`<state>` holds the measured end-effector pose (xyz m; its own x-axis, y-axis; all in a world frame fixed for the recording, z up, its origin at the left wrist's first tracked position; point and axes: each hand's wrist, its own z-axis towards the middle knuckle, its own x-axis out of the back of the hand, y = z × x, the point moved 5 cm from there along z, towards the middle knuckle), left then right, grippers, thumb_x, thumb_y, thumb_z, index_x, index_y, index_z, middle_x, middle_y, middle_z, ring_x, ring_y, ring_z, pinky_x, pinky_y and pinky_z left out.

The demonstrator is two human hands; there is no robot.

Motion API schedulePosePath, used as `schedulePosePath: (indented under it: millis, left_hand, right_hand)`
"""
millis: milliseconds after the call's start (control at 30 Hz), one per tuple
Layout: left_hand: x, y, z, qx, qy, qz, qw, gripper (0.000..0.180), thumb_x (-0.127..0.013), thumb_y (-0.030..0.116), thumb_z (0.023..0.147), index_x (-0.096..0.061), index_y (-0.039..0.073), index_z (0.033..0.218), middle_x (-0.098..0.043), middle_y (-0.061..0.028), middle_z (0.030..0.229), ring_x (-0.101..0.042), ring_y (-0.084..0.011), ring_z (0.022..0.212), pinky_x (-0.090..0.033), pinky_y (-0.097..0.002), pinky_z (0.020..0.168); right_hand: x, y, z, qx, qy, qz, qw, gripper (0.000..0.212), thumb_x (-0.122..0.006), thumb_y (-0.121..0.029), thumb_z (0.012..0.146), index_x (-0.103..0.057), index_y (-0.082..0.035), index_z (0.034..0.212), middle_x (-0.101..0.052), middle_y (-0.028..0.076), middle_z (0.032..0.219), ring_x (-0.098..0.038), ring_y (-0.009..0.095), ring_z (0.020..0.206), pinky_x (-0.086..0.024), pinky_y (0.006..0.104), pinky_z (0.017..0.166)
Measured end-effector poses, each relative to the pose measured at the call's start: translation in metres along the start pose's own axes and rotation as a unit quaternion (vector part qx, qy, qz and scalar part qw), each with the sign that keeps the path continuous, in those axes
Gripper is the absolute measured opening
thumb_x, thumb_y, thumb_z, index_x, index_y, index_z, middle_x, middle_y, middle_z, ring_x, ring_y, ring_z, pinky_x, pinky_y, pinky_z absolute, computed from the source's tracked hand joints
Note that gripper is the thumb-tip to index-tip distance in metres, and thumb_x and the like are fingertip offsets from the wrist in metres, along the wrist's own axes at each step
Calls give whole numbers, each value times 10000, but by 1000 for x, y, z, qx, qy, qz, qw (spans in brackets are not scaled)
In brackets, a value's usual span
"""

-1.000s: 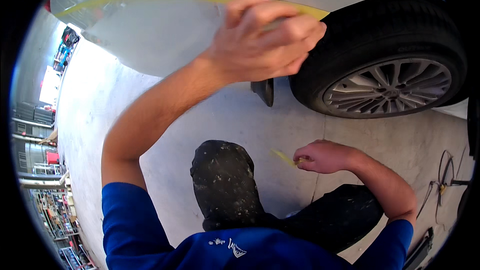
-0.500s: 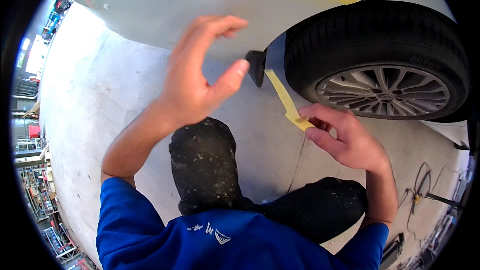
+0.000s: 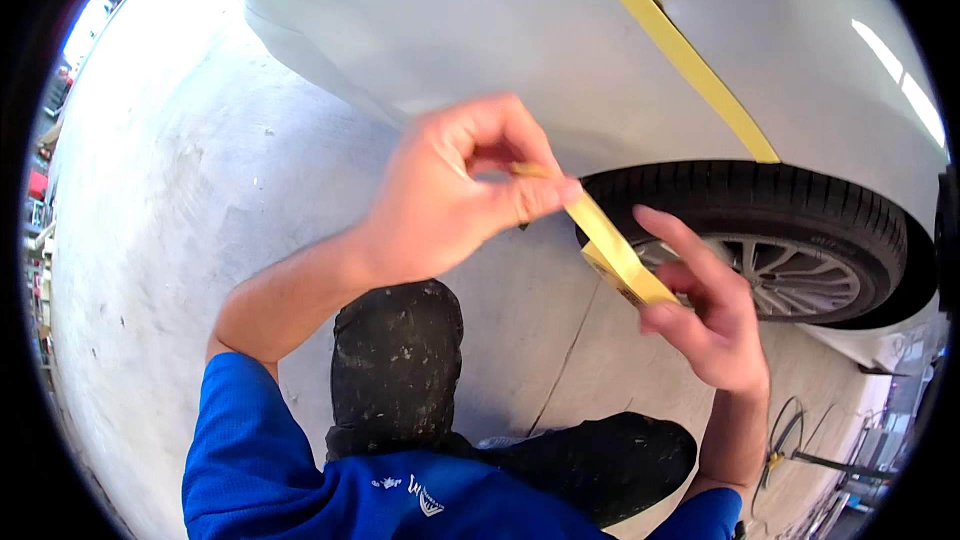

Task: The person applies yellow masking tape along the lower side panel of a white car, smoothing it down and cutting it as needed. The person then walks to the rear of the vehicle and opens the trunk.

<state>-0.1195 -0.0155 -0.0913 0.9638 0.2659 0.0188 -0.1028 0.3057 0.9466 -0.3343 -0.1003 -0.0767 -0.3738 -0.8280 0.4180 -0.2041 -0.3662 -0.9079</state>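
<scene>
Yellow tape [image 3: 632, 272] runs between the two hands, up above the floor [image 3: 190, 240]. The left grip [image 3: 455, 190] has its top end pinched between thumb and finger, and a little bit pokes out past them. The right grip [image 3: 712, 325] is clamped on its low end, with the thumb touching it and the pointing finger up and apart from it. A yellow strip [image 3: 682, 50] is stuck on the pale car [image 3: 480, 25], and one end comes down to the edge above the black wheel [image 3: 790, 215].
</scene>
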Motion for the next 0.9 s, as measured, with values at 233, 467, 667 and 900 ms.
schedulePosePath:
  millis: [233,467,667,900]
  left_hand:
    - [139,66,50,-215,202,169,941,109,-689,133,884,-623,70,944,-643,-21,908,-594,-102,881,-485,-250,800]
    - [187,97,90,-282,255,196,904,123,-693,143,884,-624,73,957,-643,-18,914,-589,-100,894,-478,-248,813]
    - [177,101,94,-307,256,212,891,135,-696,152,884,-625,74,969,-643,-16,919,-585,-99,906,-471,-247,824]
    - [216,106,91,-270,273,164,909,172,-704,180,883,-626,75,995,-644,-12,930,-578,-97,931,-461,-243,843]
  right_hand:
    - [6,-12,-38,159,111,54,980,764,-667,-480,850,-479,119,1285,-668,101,733,-604,149,591,-467,265,565]
    - [30,26,-44,69,185,5,980,671,-638,-434,883,-508,121,1237,-665,141,913,-599,126,582,-458,233,528]
    - [40,26,-45,79,223,-11,971,637,-644,-406,889,-512,122,1218,-654,133,887,-592,130,568,-451,229,511]
    - [22,7,-35,137,164,-44,976,710,-635,-487,869,-497,97,1250,-650,114,866,-579,110,552,-426,225,483]
